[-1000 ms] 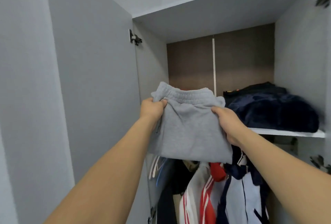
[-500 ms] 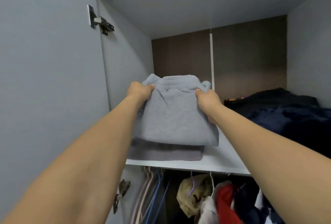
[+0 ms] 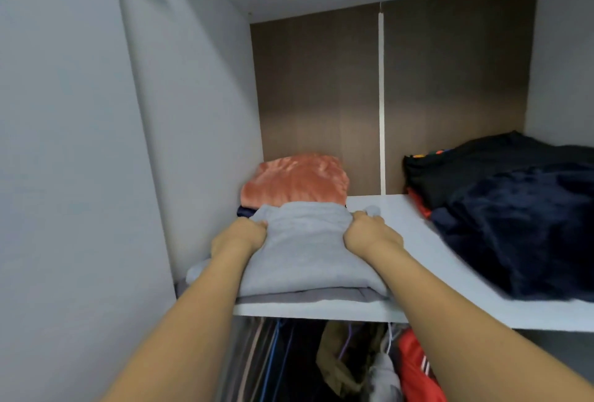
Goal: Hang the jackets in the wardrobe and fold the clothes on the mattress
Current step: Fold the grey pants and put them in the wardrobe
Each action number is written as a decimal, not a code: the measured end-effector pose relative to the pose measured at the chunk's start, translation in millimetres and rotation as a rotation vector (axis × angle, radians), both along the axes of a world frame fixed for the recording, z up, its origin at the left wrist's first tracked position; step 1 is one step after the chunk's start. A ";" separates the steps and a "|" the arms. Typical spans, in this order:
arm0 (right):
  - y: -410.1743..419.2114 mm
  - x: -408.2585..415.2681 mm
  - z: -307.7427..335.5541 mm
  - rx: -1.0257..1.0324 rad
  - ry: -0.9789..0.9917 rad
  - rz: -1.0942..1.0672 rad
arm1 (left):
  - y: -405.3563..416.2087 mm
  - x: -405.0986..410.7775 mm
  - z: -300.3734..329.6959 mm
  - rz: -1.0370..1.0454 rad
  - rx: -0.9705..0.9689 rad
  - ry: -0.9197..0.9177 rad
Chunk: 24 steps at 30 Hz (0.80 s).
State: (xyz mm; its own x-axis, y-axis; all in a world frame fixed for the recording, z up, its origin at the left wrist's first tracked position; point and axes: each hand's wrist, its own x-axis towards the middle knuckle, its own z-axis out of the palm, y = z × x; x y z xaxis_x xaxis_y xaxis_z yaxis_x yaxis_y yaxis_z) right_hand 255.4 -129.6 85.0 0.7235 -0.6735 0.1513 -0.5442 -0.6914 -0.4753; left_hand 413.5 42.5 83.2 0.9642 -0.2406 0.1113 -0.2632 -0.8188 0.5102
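Both hands, left hand (image 3: 239, 237) & right hand (image 3: 369, 236), grip the folded grey sweatpants (image 3: 305, 253), now lying on a darker pile at the shelf's (image 3: 418, 224) front left edge. Putting-away step, I think. Next: let go, pull arms back w/o dragging it off.

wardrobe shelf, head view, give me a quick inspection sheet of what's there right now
surface: white wardrobe shelf, bare strip mid-shelf.
job's things: folded grey garment lies on a darker grey folded piece at the shelf's front left.
clutter: orange folded cloth behind the grey stack; dark navy fleece pile on the right.
hands: left hand and right hand each grip the grey garment's far end.
cables: nothing seen.
surroundings: brown back panel; hanging clothes below the shelf.
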 end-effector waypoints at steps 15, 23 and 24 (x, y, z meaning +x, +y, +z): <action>-25.1 -134.8 45.4 -0.107 -0.347 0.031 | -36.0 -130.5 66.7 -0.340 -0.009 -0.625; -29.2 -260.4 68.4 -0.313 -0.320 -0.021 | -75.8 -245.5 80.0 -0.523 0.017 -0.937; -29.2 -275.6 66.4 -0.324 -0.307 -0.026 | -78.2 -256.0 77.4 -0.537 0.022 -0.945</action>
